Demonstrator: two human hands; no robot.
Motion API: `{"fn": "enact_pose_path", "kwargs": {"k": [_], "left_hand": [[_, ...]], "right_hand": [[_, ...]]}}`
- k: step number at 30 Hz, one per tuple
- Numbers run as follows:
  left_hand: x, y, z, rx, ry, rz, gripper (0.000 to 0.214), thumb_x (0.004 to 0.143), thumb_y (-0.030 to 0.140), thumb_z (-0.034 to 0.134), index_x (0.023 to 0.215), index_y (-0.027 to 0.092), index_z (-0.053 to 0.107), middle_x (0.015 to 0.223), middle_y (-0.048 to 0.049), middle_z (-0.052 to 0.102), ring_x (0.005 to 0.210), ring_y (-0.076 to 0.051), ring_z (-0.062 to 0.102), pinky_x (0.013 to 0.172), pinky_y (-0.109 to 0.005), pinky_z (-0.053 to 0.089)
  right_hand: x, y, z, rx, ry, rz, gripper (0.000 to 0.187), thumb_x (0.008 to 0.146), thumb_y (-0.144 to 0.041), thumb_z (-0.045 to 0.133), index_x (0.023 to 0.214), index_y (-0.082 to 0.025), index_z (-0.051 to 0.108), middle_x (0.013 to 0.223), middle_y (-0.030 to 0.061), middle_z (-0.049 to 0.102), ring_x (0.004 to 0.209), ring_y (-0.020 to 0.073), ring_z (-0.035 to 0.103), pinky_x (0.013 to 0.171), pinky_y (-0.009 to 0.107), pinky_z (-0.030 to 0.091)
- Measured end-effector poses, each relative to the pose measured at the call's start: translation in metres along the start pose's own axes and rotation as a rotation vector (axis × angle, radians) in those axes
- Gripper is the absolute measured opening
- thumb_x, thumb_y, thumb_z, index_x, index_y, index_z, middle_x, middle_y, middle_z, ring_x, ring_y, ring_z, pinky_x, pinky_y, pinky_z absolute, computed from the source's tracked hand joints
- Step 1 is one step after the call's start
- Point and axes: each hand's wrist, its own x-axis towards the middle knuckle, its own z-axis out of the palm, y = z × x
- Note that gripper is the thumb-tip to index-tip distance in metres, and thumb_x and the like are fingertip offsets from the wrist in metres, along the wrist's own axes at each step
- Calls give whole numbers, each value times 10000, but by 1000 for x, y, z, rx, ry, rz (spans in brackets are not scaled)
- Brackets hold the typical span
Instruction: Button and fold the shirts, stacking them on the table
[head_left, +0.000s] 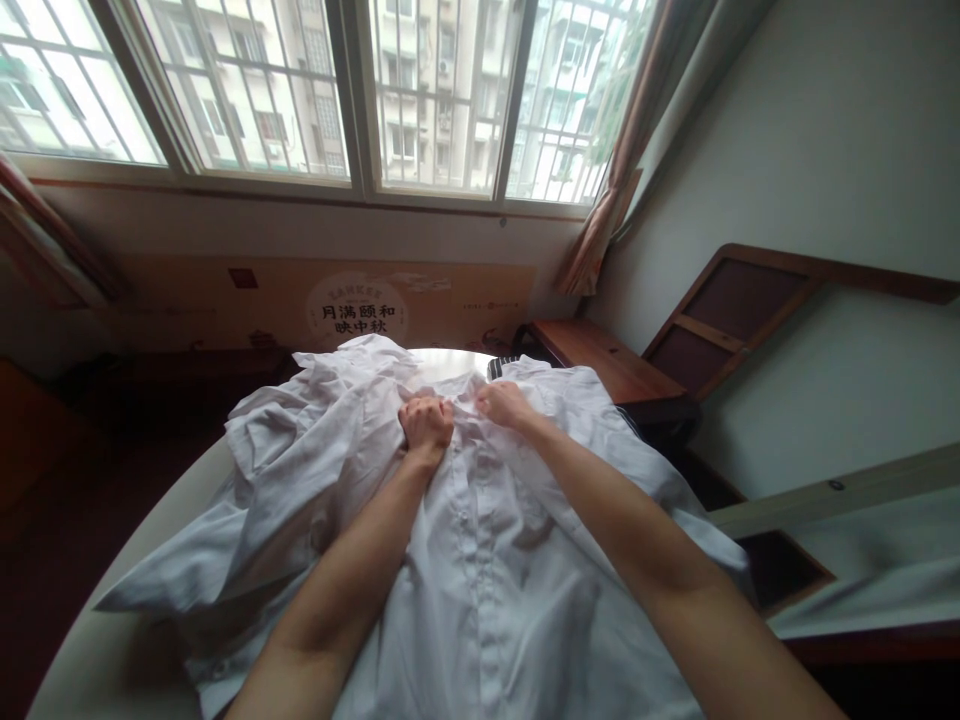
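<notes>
A white button-up shirt (480, 560) lies spread over a round white table (161, 545), its button strip running down the middle toward me. At the far end, near the collar, my left hand (427, 422) is closed in a fist on the shirt's fabric. Just to its right, my right hand (504, 404) pinches the cloth on the other side of the collar opening. More white fabric is bunched and wrinkled to the left, with one corner reaching out toward the table edge. A small black-and-white striped item (502, 367) shows behind my right hand.
Beyond the table, a printed banner (360, 300) with Chinese characters runs along the wall below barred windows (360, 90). A wooden side table (592, 355) stands at the back right, near a brown wooden frame (739, 310) leaning by the wall. Curtains (600, 245) hang at both sides.
</notes>
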Motion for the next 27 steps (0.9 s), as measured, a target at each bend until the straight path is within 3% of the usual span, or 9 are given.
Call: {"fn": "enact_pose_path", "kwargs": {"k": [3,6,9,11,14,16,20,23,27], "left_hand": [[9,-2,-3,136,-44,5,418,894,410,368,833,152,691,960,-132,678,1009,-302,554,885,-433,349],[27,-5,-13,206,-35,57,318,865,388,443,918,172,670,1028,-132,664,1041,-295,542,921,-420,329],[49,-10,-20,223,-91,49,386,820,407,535,1111,158,588,1075,-159,653,1048,-299,556,936,-408,334],[62,-14,-23,226,-220,13,456,797,452,567,1131,141,565,1057,-180,661,1042,-317,574,927,-419,351],[79,-19,-25,145,-357,-42,461,725,501,641,989,124,612,1034,-209,665,1024,-345,591,885,-417,393],[88,-22,-29,21,-373,-45,454,627,516,717,844,126,632,962,-200,681,963,-342,612,820,-379,431],[104,-27,-43,-385,-397,36,374,585,482,741,689,140,628,708,-83,680,710,-224,630,645,-274,457],[115,-25,-56,-716,-341,124,303,675,421,690,752,137,618,721,-43,666,637,-153,589,613,-242,451],[125,-19,-62,-523,-155,161,274,737,311,668,953,160,592,858,-59,664,783,-183,605,759,-296,467]], "right_hand": [[5,9,3,-34,-8,101,124,741,-191,595,745,-187,719,894,95,716,950,247,630,905,319,401],[18,15,4,-7,99,165,242,819,-239,524,983,-170,688,1087,121,668,1056,241,590,915,326,410],[35,16,6,199,174,155,476,766,-257,629,1225,-158,548,1255,130,574,1115,217,556,916,310,426],[43,17,7,368,110,180,552,639,-215,740,1161,-137,579,1140,125,632,1009,228,606,846,312,467],[48,22,0,464,2,235,307,519,-149,788,798,-113,663,753,57,669,748,228,635,689,309,492],[45,28,-11,486,-28,220,161,553,-171,763,637,-123,634,585,6,606,618,190,600,611,287,476],[31,40,-40,833,-89,108,159,675,-262,676,749,-122,664,634,4,636,601,140,575,601,248,456],[27,41,-53,1036,4,26,242,722,-320,640,873,-130,646,760,28,673,663,145,596,650,259,466],[39,34,-52,690,308,149,215,811,-319,565,908,-131,604,866,80,672,772,198,611,715,302,455]]}}
